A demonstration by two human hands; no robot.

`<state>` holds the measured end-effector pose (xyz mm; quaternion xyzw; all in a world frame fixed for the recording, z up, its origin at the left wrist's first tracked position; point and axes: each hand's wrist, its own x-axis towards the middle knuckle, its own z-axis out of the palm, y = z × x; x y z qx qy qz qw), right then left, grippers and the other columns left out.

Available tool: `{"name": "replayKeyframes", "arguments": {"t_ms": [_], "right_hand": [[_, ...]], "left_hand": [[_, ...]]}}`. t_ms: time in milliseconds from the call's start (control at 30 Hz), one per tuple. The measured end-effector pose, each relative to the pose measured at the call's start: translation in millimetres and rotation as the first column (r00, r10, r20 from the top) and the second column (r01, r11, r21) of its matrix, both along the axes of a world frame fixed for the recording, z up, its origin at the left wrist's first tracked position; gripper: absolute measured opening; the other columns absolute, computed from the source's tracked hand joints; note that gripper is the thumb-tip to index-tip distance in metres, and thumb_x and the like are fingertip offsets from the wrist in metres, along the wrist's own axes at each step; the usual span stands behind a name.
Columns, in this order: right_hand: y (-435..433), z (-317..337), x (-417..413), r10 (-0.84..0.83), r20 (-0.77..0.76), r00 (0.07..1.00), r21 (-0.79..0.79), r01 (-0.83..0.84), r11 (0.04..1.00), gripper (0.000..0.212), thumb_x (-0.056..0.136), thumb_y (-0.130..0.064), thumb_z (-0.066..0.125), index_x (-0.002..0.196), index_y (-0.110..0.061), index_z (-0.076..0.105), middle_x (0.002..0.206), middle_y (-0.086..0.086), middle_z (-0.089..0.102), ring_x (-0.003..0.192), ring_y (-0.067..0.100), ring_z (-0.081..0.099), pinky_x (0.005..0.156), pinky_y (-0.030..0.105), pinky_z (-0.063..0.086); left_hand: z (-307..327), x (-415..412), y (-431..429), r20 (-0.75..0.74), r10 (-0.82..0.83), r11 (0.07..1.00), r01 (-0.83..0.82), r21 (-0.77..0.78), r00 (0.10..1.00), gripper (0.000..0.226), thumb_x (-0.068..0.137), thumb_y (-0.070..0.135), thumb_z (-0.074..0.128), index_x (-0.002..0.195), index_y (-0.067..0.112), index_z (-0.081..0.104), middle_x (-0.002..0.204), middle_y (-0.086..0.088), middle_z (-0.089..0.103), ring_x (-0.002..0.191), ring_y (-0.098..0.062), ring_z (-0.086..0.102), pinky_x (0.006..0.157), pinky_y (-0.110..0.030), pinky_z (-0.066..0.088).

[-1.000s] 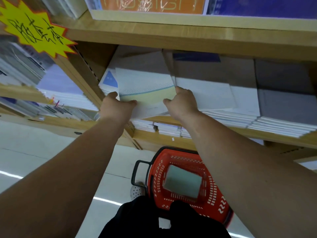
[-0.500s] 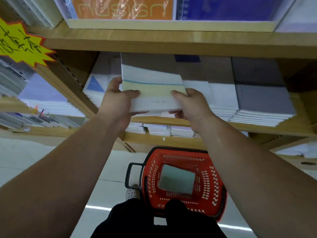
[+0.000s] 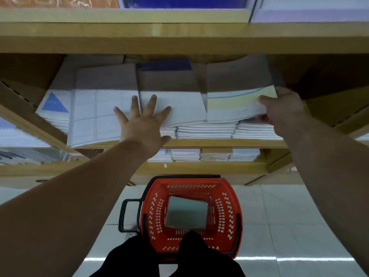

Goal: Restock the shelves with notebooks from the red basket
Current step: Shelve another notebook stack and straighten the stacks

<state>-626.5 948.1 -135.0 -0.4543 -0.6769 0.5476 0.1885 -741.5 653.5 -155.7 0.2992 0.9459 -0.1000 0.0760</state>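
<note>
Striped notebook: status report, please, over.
Left grip open, flat on middle stack. Right grip pinches striped notebook over right stack. Red basket holds one flat grey item. Nothing in the way.

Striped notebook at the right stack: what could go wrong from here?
The right hand grips the striped notebook by one edge only; it might sag or slide off the front. The left hand presses flat on the middle stack, whose top sheets overhang and could shift. The red basket sits at the feet, a possible trip.
</note>
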Motion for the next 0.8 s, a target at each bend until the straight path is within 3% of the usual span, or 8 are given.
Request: {"name": "replayKeyframes", "arguments": {"t_ms": [67,133,233,367,433,567,700,800], "right_hand": [[2.4,-5.2,-6.9,0.058,0.094,0.994,0.102,-0.067,0.993,0.032,0.095,-0.019,0.069,0.127,-0.015,0.065,0.113,0.007,0.068,0.093,0.025,0.065,0.079,0.046,0.061],[-5.2,-5.9,-15.0,0.093,0.156,0.983,0.152,-0.117,0.981,0.033,0.098,-0.016,0.065,0.130,-0.011,0.062,0.116,0.010,0.064,0.100,0.026,0.061,0.080,0.040,0.057],[-19.0,-11.9,-26.9,0.117,0.169,0.979,0.170,-0.146,0.975,0.031,0.099,-0.016,0.063,0.129,-0.010,0.062,0.120,0.015,0.066,0.105,0.035,0.065,0.085,0.051,0.060],[-35.0,-29.3,-36.5,0.082,0.111,0.990,0.035,-0.087,0.996,0.031,0.099,-0.015,0.063,0.129,-0.009,0.062,0.117,0.008,0.064,0.090,0.029,0.064,0.055,0.036,0.061],[-34.9,-38.7,-42.3,0.095,0.201,0.975,0.112,-0.119,0.987,0.034,0.096,-0.022,0.067,0.128,-0.010,0.064,0.120,0.011,0.068,0.092,0.033,0.068,0.062,0.036,0.063],[-28.2,-46.7,-39.4,0.028,0.645,0.763,0.445,-0.405,0.799,0.062,0.095,-0.050,0.060,0.142,-0.010,0.051,0.136,0.025,0.054,0.122,0.043,0.053,0.101,0.043,0.044],[-57.1,-43.5,-31.1,0.104,0.642,0.759,0.553,-0.553,0.623,0.077,0.092,-0.070,0.047,0.157,-0.035,0.025,0.161,0.020,0.020,0.148,0.043,0.018,0.117,0.054,0.020],[-82.9,-53.3,-40.9,0.325,0.715,0.619,0.432,-0.757,0.491,0.088,0.081,-0.090,0.033,0.157,-0.051,0.011,0.171,0.001,0.001,0.156,0.034,-0.007,0.120,0.059,-0.003]], "left_hand": [[-6.2,-8.8,-11.4,0.001,0.014,1.000,-0.014,0.010,1.000,0.073,0.101,0.058,0.038,0.154,0.053,-0.011,0.170,0.007,-0.012,0.155,-0.037,-0.007,0.112,-0.077,0.015],[-10.3,-19.9,-23.8,-0.016,-0.010,1.000,0.011,0.010,1.000,0.066,0.105,0.051,0.034,0.153,0.055,-0.012,0.170,0.010,-0.007,0.156,-0.033,-0.002,0.111,-0.077,0.018],[-10.2,-40.9,-37.4,-0.032,-0.043,0.999,0.042,-0.019,0.999,0.063,0.106,0.048,0.030,0.152,0.056,-0.011,0.170,0.011,-0.007,0.156,-0.032,-0.003,0.110,-0.078,0.018],[-4.5,-69.4,-53.2,-0.020,-0.077,0.996,0.076,-0.044,0.997,0.062,0.106,0.045,0.031,0.153,0.056,-0.009,0.170,0.011,-0.006,0.156,-0.032,-0.004,0.112,-0.077,0.016],[-3.5,-78.0,-59.5,-0.029,-0.090,0.995,0.088,-0.056,0.996,0.062,0.107,0.044,0.031,0.153,0.056,-0.008,0.170,0.011,-0.007,0.156,-0.031,-0.004,0.113,-0.076,0.016],[-1.5,-79.3,-61.4,-0.059,-0.101,0.992,0.096,-0.077,0.993,0.063,0.105,0.047,0.031,0.155,0.053,-0.007,0.170,0.009,-0.006,0.156,-0.033,-0.006,0.113,-0.077,0.010],[-1.9,-51.7,-36.9,-0.068,-0.090,0.996,0.091,0.011,0.994,0.076,0.098,0.059,0.040,0.158,0.046,-0.005,0.171,0.002,-0.006,0.156,-0.035,-0.008,0.116,-0.073,0.006],[-13.8,-34.3,-11.4,-0.023,-0.117,0.988,0.119,0.094,0.993,0.072,0.098,0.068,0.025,0.155,0.050,-0.013,0.170,0.005,-0.014,0.155,-0.034,-0.012,0.116,-0.073,0.002]]}}
